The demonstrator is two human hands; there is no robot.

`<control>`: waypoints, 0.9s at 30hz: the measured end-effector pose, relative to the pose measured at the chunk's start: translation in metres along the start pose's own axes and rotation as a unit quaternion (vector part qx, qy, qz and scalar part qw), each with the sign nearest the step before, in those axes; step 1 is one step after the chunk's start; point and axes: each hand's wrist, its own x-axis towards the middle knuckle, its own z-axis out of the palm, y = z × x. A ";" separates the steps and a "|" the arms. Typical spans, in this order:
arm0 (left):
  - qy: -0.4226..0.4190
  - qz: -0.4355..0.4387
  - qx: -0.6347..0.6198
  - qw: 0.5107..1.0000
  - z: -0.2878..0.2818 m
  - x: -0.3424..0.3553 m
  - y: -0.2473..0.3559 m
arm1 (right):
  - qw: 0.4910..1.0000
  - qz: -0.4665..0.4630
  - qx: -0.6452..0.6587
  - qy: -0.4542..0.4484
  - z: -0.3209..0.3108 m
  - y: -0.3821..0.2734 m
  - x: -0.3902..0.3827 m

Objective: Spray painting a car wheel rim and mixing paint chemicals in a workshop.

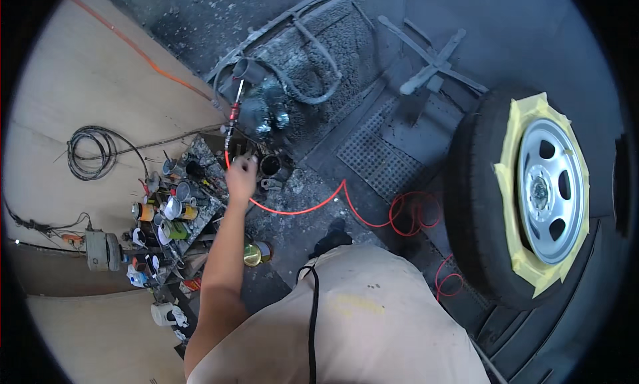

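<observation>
My left hand (242, 176) reaches forward over the end of the cluttered bench. Its fingers are bent together; anything they hold is too small or hidden to make out. Just right of it stands an open dark can (271, 165), with a small grey cup-like part beside it. Beyond the hand hangs a red air blow gun (233, 112) with a thin metal nozzle. From it a red air hose (286, 213) passes by my hand and runs right in coils along the floor. My right hand is out of view.
A tyre (469, 197) with a silver wheel rim (552, 191) masked in yellow paper stands at right. Paint cans and bottles crowd the bench (200, 234) at left. An open tin (252, 255) stands near my foot; a metal cross stand (432, 65) lies beyond.
</observation>
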 end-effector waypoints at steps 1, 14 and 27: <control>0.061 0.044 0.009 0.997 -0.004 0.034 -0.046 | 0.999 0.000 -0.040 -0.013 0.023 -0.011 -0.004; -0.031 -0.043 -0.238 0.970 0.052 0.180 -0.180 | 0.957 -0.195 -0.187 -0.106 0.249 -0.156 -0.130; -0.194 0.086 -0.251 0.944 0.033 0.007 -0.027 | 0.830 -0.424 -0.310 -0.188 0.374 -0.257 -0.225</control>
